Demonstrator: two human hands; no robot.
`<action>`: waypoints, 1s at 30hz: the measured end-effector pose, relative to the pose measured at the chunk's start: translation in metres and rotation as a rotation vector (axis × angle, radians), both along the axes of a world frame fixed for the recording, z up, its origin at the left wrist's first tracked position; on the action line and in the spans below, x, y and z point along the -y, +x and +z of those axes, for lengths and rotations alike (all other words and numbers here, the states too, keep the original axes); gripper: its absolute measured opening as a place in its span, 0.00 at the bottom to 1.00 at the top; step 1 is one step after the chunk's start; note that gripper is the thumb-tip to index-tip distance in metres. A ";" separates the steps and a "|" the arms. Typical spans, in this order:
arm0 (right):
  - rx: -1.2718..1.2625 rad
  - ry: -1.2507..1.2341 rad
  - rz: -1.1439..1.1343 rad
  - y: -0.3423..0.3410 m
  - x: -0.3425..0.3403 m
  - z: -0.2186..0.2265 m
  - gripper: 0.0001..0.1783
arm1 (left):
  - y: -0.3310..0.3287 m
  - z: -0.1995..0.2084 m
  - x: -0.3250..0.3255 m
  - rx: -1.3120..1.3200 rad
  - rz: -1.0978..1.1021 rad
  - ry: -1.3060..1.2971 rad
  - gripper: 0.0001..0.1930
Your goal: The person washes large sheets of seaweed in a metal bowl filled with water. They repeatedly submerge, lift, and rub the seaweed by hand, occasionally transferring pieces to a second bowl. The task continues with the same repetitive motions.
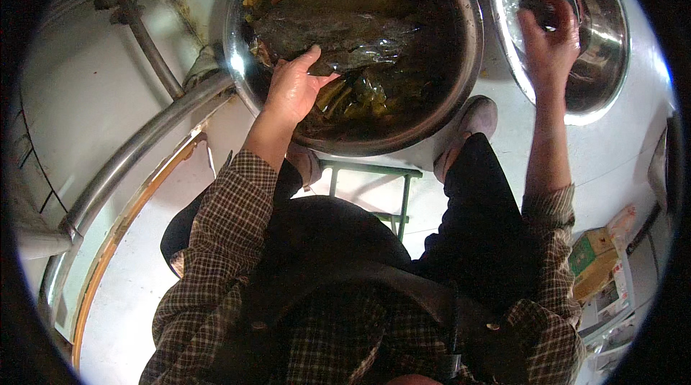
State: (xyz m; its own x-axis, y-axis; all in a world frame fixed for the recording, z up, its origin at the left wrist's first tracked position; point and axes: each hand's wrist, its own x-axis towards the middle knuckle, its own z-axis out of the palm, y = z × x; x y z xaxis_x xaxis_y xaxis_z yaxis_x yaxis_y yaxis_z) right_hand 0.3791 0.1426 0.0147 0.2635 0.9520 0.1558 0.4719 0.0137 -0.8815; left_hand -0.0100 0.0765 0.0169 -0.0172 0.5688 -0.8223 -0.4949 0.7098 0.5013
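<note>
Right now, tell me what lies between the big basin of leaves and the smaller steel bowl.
In the head view, only a strip of pale floor separates the big basin from the smaller steel bowl.

We count two steel basins: one big basin (461,97) full of murky water and dark leaves, and one smaller basin (612,75) to its right. Two hands are ours, the left hand (294,90) and the right hand (551,43). We see two feet in grey shoes, the left shoe (306,165) and the right shoe (468,126). One green metal stool frame (399,194) shows between our legs. We count two metal pipes at the left, a thick pipe (144,144) and a thin pipe (147,43). One cardboard box (594,262) sits at the lower right, with some papers (612,306) we cannot count beside it
</note>
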 end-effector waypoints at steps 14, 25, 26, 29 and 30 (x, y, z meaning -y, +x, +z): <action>0.700 -0.300 0.778 -0.156 0.035 -0.036 0.15 | 0.020 -0.002 -0.001 -0.386 0.091 -0.007 0.18; 0.476 -0.047 0.928 -0.203 0.058 -0.031 0.15 | 0.003 -0.023 0.008 -0.543 -0.266 0.066 0.22; 0.536 -0.144 0.927 -0.192 0.055 -0.036 0.13 | 0.005 -0.018 0.007 -0.519 -0.160 0.020 0.22; 0.792 -0.294 0.788 -0.154 0.040 -0.057 0.13 | 0.010 -0.012 0.003 -0.473 -0.059 -0.003 0.21; 0.760 -0.271 0.718 -0.140 0.038 -0.057 0.14 | 0.010 -0.013 0.002 -0.463 -0.056 -0.004 0.21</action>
State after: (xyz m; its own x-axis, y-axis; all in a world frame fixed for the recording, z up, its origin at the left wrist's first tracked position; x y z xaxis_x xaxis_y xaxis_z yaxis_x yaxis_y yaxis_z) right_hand 0.2390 0.1041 -0.0428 -0.4471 0.8727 -0.1960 0.8560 0.3539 -0.3768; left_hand -0.0003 0.0740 0.0038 -0.3521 0.5759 -0.7378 -0.1808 0.7316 0.6573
